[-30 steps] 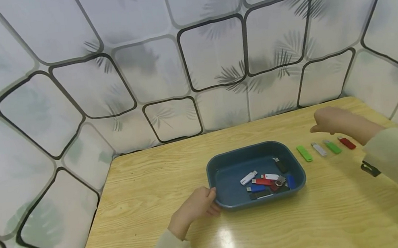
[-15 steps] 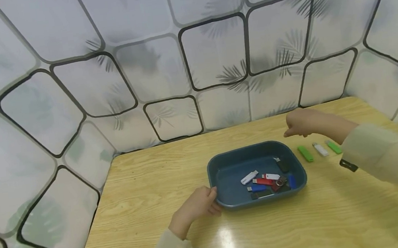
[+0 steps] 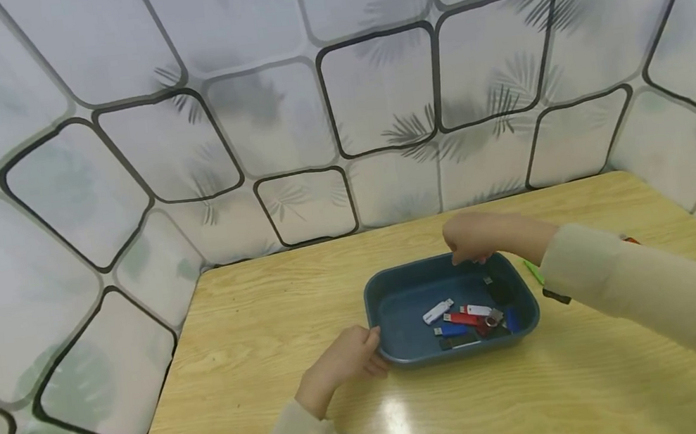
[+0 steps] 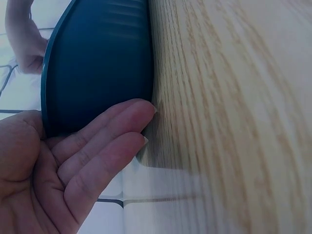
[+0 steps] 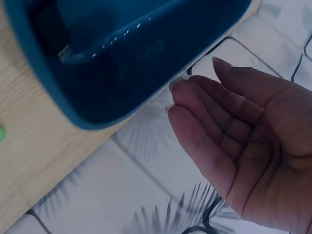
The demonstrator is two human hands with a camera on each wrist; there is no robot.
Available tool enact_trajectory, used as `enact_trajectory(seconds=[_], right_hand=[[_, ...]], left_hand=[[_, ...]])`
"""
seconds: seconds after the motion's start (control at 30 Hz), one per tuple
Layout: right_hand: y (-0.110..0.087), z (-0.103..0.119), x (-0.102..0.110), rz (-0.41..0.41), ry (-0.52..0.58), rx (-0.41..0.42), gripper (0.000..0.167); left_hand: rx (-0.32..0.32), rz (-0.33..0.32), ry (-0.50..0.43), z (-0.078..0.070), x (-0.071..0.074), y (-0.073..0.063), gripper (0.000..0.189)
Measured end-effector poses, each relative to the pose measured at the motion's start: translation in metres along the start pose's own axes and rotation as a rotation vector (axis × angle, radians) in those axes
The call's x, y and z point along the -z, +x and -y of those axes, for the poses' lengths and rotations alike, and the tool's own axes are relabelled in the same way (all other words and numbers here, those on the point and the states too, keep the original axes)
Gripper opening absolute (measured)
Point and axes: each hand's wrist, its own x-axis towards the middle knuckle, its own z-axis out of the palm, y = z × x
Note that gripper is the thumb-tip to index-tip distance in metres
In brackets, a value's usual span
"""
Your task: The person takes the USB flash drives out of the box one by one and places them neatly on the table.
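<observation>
A dark blue plastic bin [image 3: 401, 335] stands on the table with several USB sticks inside, among them a white one [image 3: 438, 311], a red one [image 3: 462, 319] and a blue one [image 3: 450, 330]. At its near left corner my left hand [image 3: 344, 359] holds the bin, thumb at the rim and fingers against the outer wall [image 4: 102, 63]. My right hand [image 3: 477, 235] hovers at the far rim. In the right wrist view that hand [image 5: 239, 141] is loosely bent and holds nothing, beside the bin's wall. A black USB stick [image 5: 51, 29] lies inside the bin there.
On the wooden table [image 3: 259, 339], a green USB stick [image 3: 534, 272] lies right of the bin, partly behind my right sleeve [image 3: 581, 256]. Farther right a red one [image 3: 630, 240] peeks out. Patterned cloth [image 3: 287, 124] rises behind the table.
My right hand has moved left, from above the row of USB sticks on the table to the bin's far rim. The left hand has stayed on the bin's corner.
</observation>
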Motion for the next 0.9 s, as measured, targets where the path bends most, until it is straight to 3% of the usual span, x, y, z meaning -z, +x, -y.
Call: enact_trajectory(seconds=[0.27, 0.5, 0.67, 0.9], right_hand=[[0.024, 0.022, -0.015, 0.132, -0.067, -0.010, 0.014], [0.032, 0.028, -0.035, 0.253, -0.122, 0.007, 0.015], [0.033, 0.030, -0.044, 0.289, -0.159, -0.036, 0.014], [0.038, 0.033, -0.051, 0.280, -0.219, -0.039, 0.019]], left_hand=[[0.003, 0.000, 0.000, 0.002, 0.000, 0.000, 0.048], [0.010, -0.007, -0.011, 0.001, -0.002, 0.000, 0.047], [0.017, -0.013, -0.013, 0.001, -0.003, -0.001, 0.047], [0.014, -0.016, -0.008, 0.000, -0.002, -0.001, 0.047]])
